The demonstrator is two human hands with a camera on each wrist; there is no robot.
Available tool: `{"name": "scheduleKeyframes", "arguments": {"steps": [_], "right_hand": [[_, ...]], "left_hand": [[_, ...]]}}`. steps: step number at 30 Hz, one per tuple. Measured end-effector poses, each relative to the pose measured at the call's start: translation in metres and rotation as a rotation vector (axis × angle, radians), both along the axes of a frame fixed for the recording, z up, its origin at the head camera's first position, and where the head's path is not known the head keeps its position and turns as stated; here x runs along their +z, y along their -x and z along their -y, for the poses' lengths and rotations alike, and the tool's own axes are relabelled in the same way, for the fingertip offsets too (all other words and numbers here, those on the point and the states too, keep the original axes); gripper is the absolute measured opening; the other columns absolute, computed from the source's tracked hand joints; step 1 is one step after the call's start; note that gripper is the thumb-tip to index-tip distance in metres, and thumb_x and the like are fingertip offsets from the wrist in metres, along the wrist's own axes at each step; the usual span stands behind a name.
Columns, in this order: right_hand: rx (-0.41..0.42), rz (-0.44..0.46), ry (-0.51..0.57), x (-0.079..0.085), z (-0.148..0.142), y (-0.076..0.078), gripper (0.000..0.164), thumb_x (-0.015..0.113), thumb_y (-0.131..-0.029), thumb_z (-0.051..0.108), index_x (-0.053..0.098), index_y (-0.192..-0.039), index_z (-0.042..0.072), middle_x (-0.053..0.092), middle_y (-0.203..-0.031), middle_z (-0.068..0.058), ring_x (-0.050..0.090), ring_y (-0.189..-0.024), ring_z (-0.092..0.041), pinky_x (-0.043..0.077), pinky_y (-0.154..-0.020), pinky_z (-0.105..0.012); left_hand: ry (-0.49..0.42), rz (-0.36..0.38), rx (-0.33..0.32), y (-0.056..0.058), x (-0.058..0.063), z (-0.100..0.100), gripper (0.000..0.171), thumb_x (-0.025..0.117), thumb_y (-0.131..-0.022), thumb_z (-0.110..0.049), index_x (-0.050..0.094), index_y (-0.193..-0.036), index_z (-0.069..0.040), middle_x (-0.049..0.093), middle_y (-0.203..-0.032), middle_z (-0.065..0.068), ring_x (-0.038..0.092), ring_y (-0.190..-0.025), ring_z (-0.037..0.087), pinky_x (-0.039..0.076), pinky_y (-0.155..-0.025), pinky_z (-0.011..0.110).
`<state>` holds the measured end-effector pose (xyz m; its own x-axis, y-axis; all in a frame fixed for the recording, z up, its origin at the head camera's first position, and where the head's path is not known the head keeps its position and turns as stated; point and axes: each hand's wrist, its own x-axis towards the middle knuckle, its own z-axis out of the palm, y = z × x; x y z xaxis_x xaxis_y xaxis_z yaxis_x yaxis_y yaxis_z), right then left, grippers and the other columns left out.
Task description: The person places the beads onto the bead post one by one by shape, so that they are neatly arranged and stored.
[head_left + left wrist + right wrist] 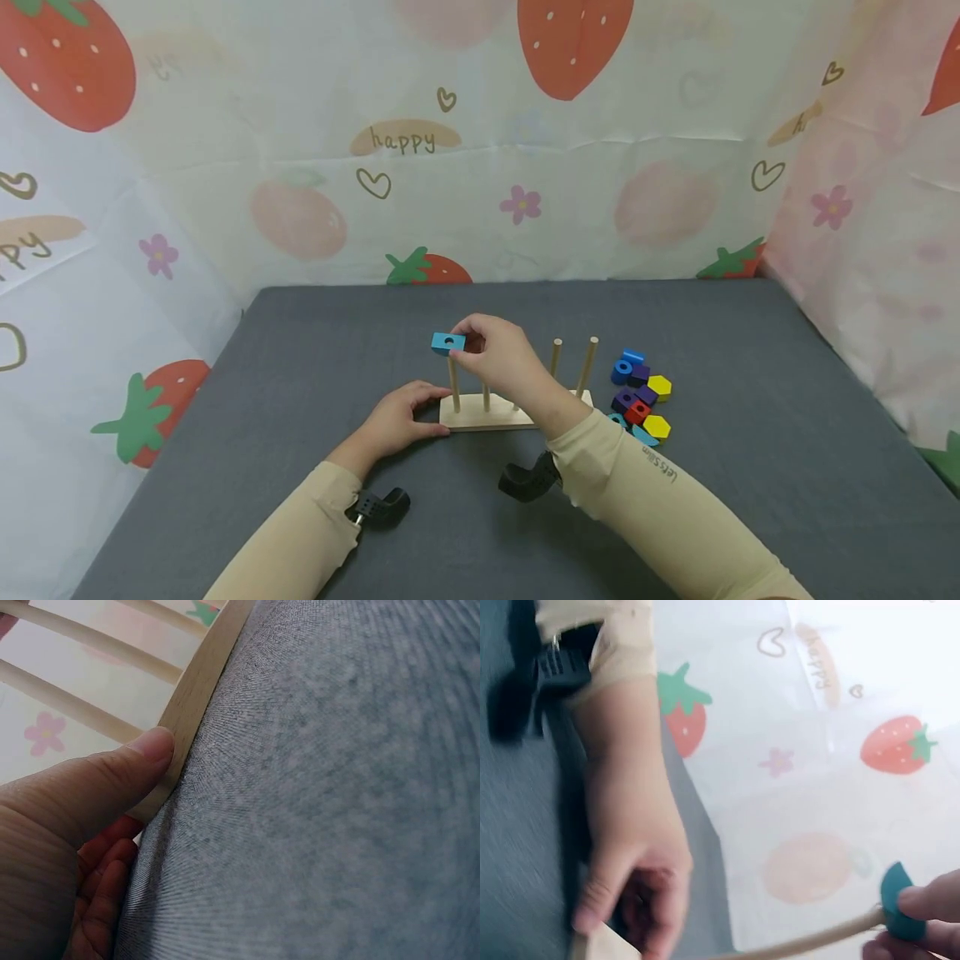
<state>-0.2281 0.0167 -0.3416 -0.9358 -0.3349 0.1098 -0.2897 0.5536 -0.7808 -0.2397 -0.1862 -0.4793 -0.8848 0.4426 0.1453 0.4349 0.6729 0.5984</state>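
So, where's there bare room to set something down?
Free: grey cloth right of the yellow hexagonal blocks, and from its left edge to the left sleeve. Crowded: just right of the wooden peg rack, where coloured blocks cluster.

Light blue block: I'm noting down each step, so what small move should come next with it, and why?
Probably ease the light blue block down the leftmost peg. The right hand pinches it at that peg's tip, its hole shows on top, and the left hand grips the base at that end. Whether the tip has entered the hole, I cannot tell.
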Motion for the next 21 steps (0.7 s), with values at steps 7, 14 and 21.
{"name": "scheduleKeyframes", "arguments": {"steps": [7, 14, 21], "right_hand": [[-0.061, 0.052, 0.201, -0.018, 0.004, -0.002, 0.018, 0.067, -0.085, 0.02, 0.062, -0.101, 0.013, 0.059, -0.089, 0.001, 0.055, -0.08, -0.014, 0.046, -0.069, -0.029], [-0.08, 0.068, 0.288, -0.025, 0.007, -0.004, 0.02, 0.066, -0.085, 0.02, 0.061, -0.102, 0.013, 0.059, -0.09, -0.001, 0.054, -0.082, -0.016, 0.046, -0.07, -0.03], [-0.121, 0.087, 0.398, -0.035, 0.009, -0.005, 0.019, 0.067, -0.084, 0.017, 0.061, -0.103, 0.014, 0.057, -0.09, -0.002, 0.052, -0.081, -0.016, 0.045, -0.069, -0.028]], "left_hand": [[-0.004, -0.004, 0.004, 0.0, -0.001, 0.0, 0.053, 0.076, -0.073, -0.035, 0.06, -0.121, -0.019, 0.058, -0.112, -0.004, 0.053, -0.104, 0.013, 0.043, -0.091, 0.036], [-0.006, -0.003, 0.01, 0.001, -0.002, 0.0, 0.054, 0.076, -0.072, -0.037, 0.06, -0.121, -0.019, 0.059, -0.112, -0.005, 0.053, -0.104, 0.012, 0.043, -0.091, 0.036], [-0.004, -0.003, 0.012, 0.001, -0.002, -0.001, 0.054, 0.076, -0.072, -0.039, 0.06, -0.121, -0.02, 0.058, -0.113, -0.005, 0.052, -0.106, 0.012, 0.042, -0.093, 0.036]]}}
